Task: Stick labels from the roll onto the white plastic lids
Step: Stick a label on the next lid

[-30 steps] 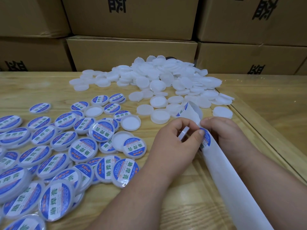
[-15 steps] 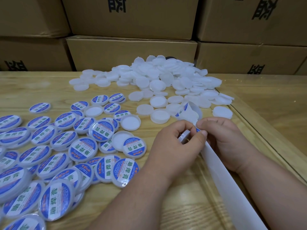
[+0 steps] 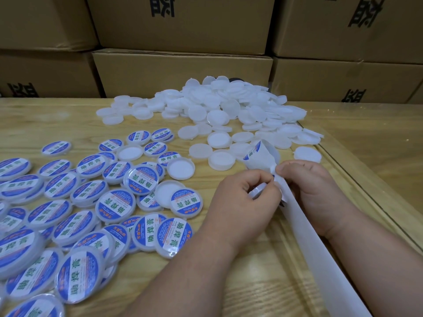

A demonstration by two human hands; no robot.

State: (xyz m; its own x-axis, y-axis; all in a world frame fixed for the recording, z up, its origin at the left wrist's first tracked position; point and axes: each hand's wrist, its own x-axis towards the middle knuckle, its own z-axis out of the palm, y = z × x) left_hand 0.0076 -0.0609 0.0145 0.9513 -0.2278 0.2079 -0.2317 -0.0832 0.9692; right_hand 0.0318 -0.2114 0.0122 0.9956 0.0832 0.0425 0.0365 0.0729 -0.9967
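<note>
- A large spread of round white plastic lids with blue-and-white printed labels [image 3: 75, 202] covers the left half of the pale wooden table [image 3: 57, 124]; these look finished.
- A heap of bare round white plastic lids [image 3: 217, 108] lies at the far middle, so by my judgement a good half of the work is left.
- The left hand [image 3: 242, 202] curls its fingers round one bare white lid [image 3: 257, 191], held on edge between thumb and fingertips.
- The right hand [image 3: 313, 186] pinches the white backing strip of the label roll [image 3: 320, 255], which runs from the near right edge up to the hands.
- A blue-and-white label [image 3: 273, 177] shows only as a sliver between the two thumbs, just beside the held lid; whether it touches the lid I cannot tell.
- The strip's far end [image 3: 258, 156] curls up beyond the fingers, with another label on it.
</note>
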